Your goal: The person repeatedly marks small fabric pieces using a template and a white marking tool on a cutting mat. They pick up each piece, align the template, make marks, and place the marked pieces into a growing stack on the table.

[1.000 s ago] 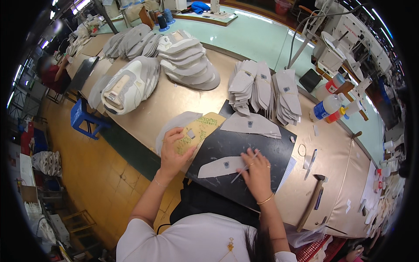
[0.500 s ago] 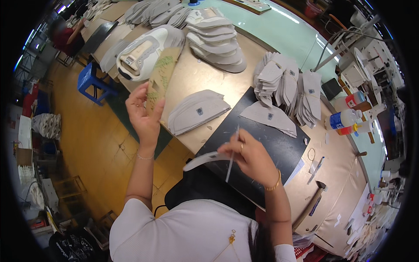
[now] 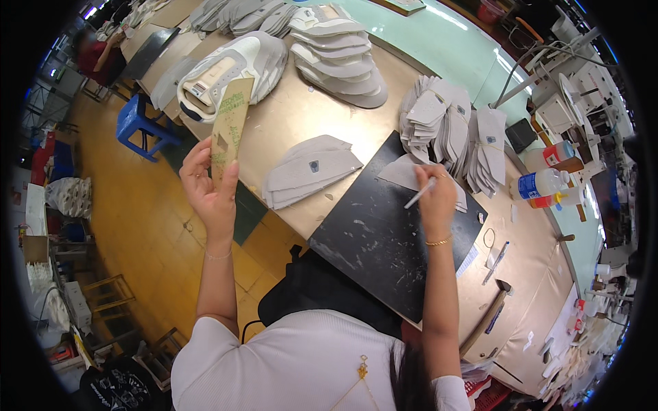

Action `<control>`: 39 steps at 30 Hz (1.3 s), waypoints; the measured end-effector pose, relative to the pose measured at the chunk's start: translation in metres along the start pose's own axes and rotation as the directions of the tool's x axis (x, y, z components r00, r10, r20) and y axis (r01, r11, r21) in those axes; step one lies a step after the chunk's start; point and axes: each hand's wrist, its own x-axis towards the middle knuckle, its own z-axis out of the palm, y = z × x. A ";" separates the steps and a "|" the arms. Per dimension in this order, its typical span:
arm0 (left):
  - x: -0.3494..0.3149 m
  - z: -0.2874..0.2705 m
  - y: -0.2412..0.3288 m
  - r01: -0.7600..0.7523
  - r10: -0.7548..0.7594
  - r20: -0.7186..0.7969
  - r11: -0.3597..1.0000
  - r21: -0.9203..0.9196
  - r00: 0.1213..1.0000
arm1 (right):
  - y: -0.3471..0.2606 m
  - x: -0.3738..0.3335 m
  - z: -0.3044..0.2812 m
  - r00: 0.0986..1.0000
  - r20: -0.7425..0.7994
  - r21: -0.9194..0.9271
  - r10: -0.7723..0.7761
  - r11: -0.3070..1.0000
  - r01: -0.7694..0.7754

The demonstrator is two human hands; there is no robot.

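Observation:
My left hand [image 3: 211, 188], raised over the table's left edge, pinches a tan card template [image 3: 230, 122] with green handwriting and a small cut-out. My right hand [image 3: 437, 202] grips a slim whitish pen [image 3: 419, 194], its tip toward the lower left. That hand is over a small stack of grey curved shoe pieces [image 3: 397, 172] on a black mat [image 3: 384, 236] and partly covers it; whether the fingers touch the top piece I cannot tell. Between my hands lies another fanned pile of grey pieces [image 3: 312, 171], with a dark mark on the top one.
Stacked shoe uppers [image 3: 339, 58] and a white-grey upper [image 3: 236, 72] stand at the back. Tied grey bundles [image 3: 449, 123] sit beyond the mat. At right are bottles [image 3: 538, 186], a hammer [image 3: 488, 318] and a pen-like tool [image 3: 497, 264]. A blue stool [image 3: 140, 127] stands left; a person sits farther off.
My right hand has moved up and right, from the mat's near edge to the grey stack. The loose grey piece beside it is out of sight. My left hand has shifted slightly left with the template.

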 end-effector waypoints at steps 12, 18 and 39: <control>-0.005 0.040 0.007 -0.038 0.053 0.114 0.991 -0.131 0.992 | 0.054 -0.032 -0.022 0.991 -0.108 -0.408 -0.085 0.913 0.034; -0.015 0.044 0.009 0.016 0.001 0.169 0.995 -0.097 0.986 | 0.059 -0.027 -0.016 0.984 -0.115 -0.285 -0.138 0.953 0.100; -0.095 0.103 0.053 0.155 0.010 0.672 0.970 -0.186 0.741 | 0.018 -0.150 -0.102 0.905 0.358 0.449 0.229 0.808 -0.382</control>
